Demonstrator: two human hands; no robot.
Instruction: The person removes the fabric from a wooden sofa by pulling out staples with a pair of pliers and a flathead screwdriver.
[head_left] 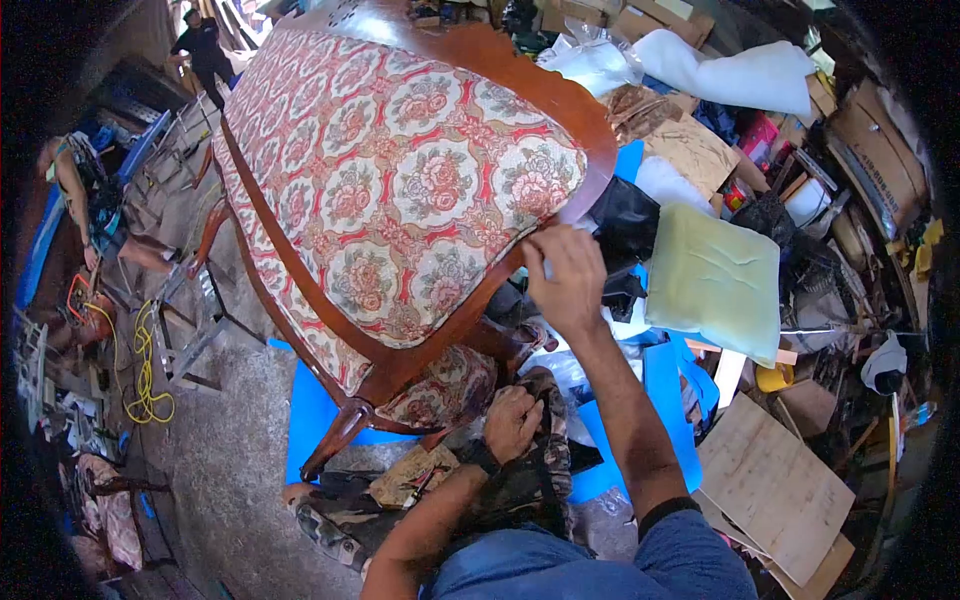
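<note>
A carved wooden sofa (440, 180), covered in red and cream floral fabric, is tipped over in front of me, one of its curved legs (338, 438) pointing down toward me. My right hand (567, 278) is at the right edge of its polished wooden frame (490, 285), where fabric meets wood. Its fingers are bent together, and whatever they pinch is hidden. Loosely curled, my left hand (513, 425) rests by my knee, below the sofa's lower floral panel (440, 388). I cannot make out anything inside it.
Blue sheeting (305, 420) lies under the sofa. To the right are a pale foam cushion (712, 280), plywood boards (778, 485) and piled scraps. A yellow cable (148, 370) coils on the left floor. One person (75, 190) is at left, another (205, 55) stands farther back.
</note>
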